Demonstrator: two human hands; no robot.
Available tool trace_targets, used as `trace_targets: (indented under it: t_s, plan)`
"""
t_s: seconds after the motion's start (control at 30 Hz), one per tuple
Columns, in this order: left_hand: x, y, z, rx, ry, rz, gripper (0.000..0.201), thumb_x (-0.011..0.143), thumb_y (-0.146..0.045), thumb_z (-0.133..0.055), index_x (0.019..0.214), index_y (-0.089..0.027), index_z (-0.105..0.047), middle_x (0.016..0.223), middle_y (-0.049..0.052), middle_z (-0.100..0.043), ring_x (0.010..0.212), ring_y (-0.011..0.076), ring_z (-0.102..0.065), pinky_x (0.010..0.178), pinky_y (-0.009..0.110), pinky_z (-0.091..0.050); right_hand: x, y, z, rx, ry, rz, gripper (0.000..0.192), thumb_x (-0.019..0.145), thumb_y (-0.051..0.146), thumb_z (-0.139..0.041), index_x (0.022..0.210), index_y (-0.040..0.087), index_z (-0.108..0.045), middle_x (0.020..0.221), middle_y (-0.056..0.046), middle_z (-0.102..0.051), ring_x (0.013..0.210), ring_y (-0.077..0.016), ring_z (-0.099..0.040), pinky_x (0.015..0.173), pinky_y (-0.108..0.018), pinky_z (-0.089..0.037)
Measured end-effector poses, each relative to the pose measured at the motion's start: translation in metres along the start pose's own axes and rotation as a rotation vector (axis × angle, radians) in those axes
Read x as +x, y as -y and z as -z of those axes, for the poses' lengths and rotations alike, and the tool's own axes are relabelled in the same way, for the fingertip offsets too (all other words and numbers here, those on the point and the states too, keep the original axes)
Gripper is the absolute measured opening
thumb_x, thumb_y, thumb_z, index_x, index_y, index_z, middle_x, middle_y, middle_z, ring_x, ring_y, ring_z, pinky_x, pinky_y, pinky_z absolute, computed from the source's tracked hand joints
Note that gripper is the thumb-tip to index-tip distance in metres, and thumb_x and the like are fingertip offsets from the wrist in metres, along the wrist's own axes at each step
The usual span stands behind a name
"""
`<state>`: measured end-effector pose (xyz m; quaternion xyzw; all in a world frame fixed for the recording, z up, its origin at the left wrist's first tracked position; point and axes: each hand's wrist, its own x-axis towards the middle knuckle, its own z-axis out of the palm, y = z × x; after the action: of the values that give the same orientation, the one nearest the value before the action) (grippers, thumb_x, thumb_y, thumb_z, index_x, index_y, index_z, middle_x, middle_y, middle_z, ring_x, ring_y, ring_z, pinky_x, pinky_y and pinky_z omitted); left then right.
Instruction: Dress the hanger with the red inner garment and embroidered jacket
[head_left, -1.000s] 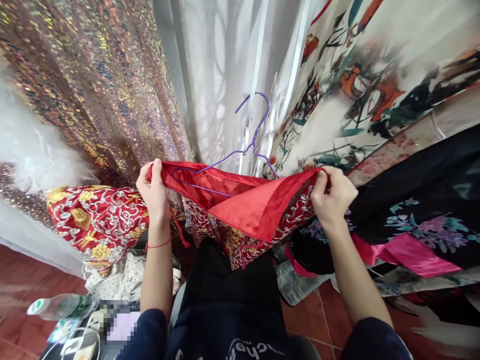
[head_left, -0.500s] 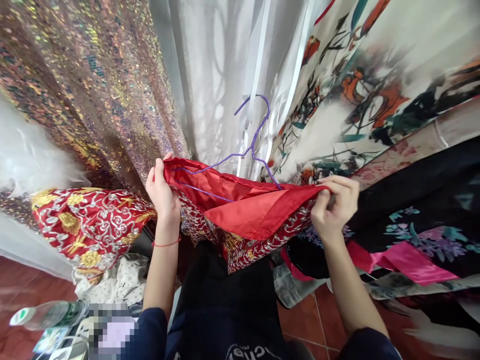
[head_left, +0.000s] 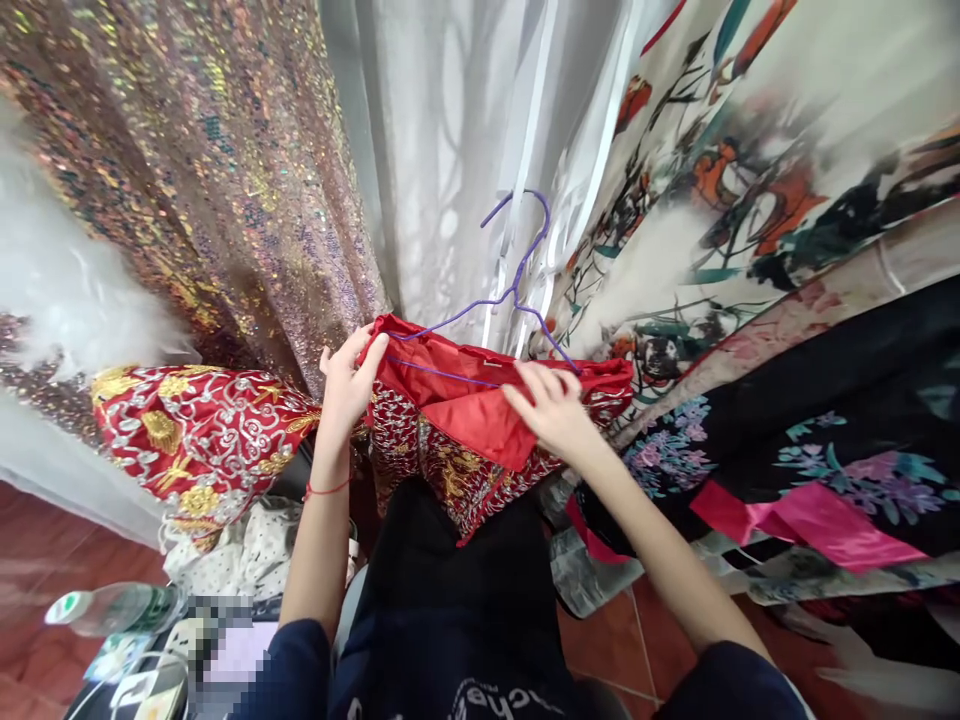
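A red embroidered garment (head_left: pixel 457 470) with a plain red satin lining (head_left: pixel 480 415) hangs in front of me on a purple wire hanger (head_left: pixel 517 290). My left hand (head_left: pixel 349 385) pinches the garment's left top edge. My right hand (head_left: pixel 551 410) lies flat on the folded-over red lining near the middle, fingers spread, just below the hanger's bar. Another piece of the same red and gold embroidered cloth (head_left: pixel 195 435) spreads out to the left.
Hanging clothes surround me: a sequined fabric (head_left: pixel 225 180) at left, white sheer cloth (head_left: pixel 450 150) behind, a printed floral robe (head_left: pixel 750 180) and a black floral one with pink trim (head_left: pixel 825 450) at right. A plastic bottle (head_left: pixel 112 610) and cables lie on the red tile floor at lower left.
My right hand let go of the garment's right corner and moved left onto the lining. My left hand shifted right along the top edge, and the garment now hangs narrower.
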<state>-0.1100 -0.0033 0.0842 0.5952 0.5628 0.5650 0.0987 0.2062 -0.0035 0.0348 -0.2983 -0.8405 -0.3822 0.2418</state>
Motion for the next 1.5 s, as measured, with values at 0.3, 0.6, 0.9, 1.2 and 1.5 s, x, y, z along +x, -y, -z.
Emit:
trace_targets:
  t_s: [0.3, 0.6, 0.9, 1.2, 1.5]
  plan:
    - [0.019, -0.004, 0.015, 0.255, 0.463, -0.182, 0.030, 0.093, -0.048, -0.050, 0.084, -0.020, -0.058, 0.097, 0.005, -0.056, 0.102, 0.0218, -0.054, 0.105, 0.046, -0.042, 0.069, 0.016, -0.009, 0.118, -0.120, 0.037, 0.018, 0.095, 0.011, -0.055, 0.100, 0.022, -0.068, 0.117, -0.011, -0.070, 0.112, -0.0248, -0.054, 0.095, -0.045, -0.032]
    - [0.013, -0.008, 0.037, 0.286, 0.527, -0.388, 0.048, 0.091, -0.031, -0.059, 0.138, -0.023, -0.051, 0.131, 0.009, -0.064, 0.115, 0.0230, -0.062, 0.103, 0.039, -0.048, 0.136, 0.006, -0.010, 0.267, -0.053, 0.103, 0.017, 0.098, 0.016, -0.052, 0.101, 0.024, -0.067, 0.143, -0.011, -0.058, 0.129, -0.0304, -0.047, 0.099, -0.053, -0.036]
    - [0.013, -0.002, 0.022, 0.267, 0.272, -0.528, 0.025, 0.098, -0.031, -0.051, 0.106, -0.021, -0.072, 0.100, 0.006, -0.076, 0.086, 0.0175, -0.069, 0.080, 0.027, -0.051, 0.137, -0.006, -0.007, 0.423, -0.046, 0.096, 0.027, 0.107, 0.024, -0.036, 0.106, 0.022, -0.063, 0.110, -0.004, -0.075, 0.085, -0.0142, -0.063, 0.088, -0.037, -0.038]
    - [0.005, -0.008, 0.004, 0.127, 0.049, -0.285, 0.023, 0.096, -0.037, -0.054, 0.099, -0.022, -0.070, 0.083, 0.000, -0.072, 0.064, 0.0112, -0.059, 0.067, 0.023, -0.046, 0.165, 0.013, -0.013, 0.286, 0.053, 0.030, 0.050, 0.109, 0.035, -0.017, 0.098, 0.014, -0.061, 0.080, -0.006, -0.070, 0.065, -0.0145, -0.055, 0.070, -0.031, -0.032]
    - [0.001, -0.003, -0.015, 0.128, 0.021, -0.225, 0.018, 0.095, -0.036, -0.056, 0.098, -0.023, -0.067, 0.086, 0.000, -0.073, 0.069, 0.0131, -0.063, 0.070, 0.025, -0.045, 0.163, 0.012, -0.025, 0.251, 0.117, 0.003, 0.060, 0.106, 0.056, -0.021, 0.107, 0.014, -0.064, 0.065, -0.004, -0.070, 0.055, -0.0146, -0.053, 0.063, -0.031, -0.026]
